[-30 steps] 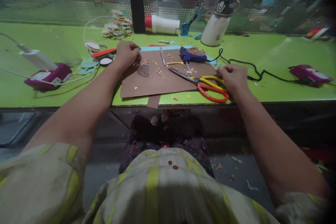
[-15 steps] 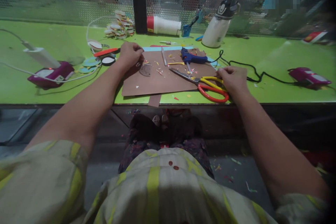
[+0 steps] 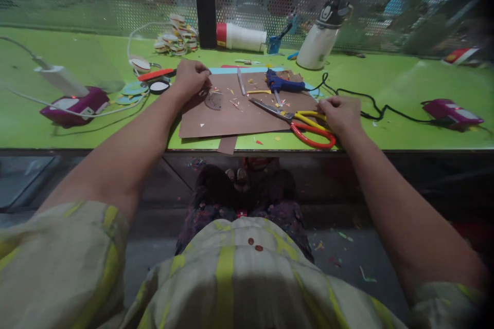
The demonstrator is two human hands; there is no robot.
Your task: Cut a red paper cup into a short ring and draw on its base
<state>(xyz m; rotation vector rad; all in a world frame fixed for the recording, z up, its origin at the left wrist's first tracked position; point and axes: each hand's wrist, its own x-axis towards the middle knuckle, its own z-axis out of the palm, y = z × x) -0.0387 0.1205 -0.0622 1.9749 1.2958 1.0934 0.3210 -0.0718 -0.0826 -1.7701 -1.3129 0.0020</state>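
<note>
My left hand (image 3: 190, 81) lies at the upper left of a brown sheet of card (image 3: 219, 123), fingers curled closed; whatever they pinch is hidden. By the sheet's right edge, my right hand (image 3: 341, 115) has thumb and fingertips pressed together, and anything between them is too small to make out. Its knuckles are close to the red and yellow handles of the scissors (image 3: 270, 108), which lie across the card. A clear protractor (image 3: 214, 101), a pen-like stick (image 3: 241, 82), a blue glue gun (image 3: 285, 83) and coloured paper scraps also rest on the card.
Purple power sockets stand left (image 3: 75, 108) and right (image 3: 451, 113), with cords across the green table (image 3: 405, 136). Behind are a phone (image 3: 206, 20), stacked paper cups (image 3: 245, 37) and a white flask (image 3: 318, 43). A red-orange cutter (image 3: 156, 75) lies left of my left hand.
</note>
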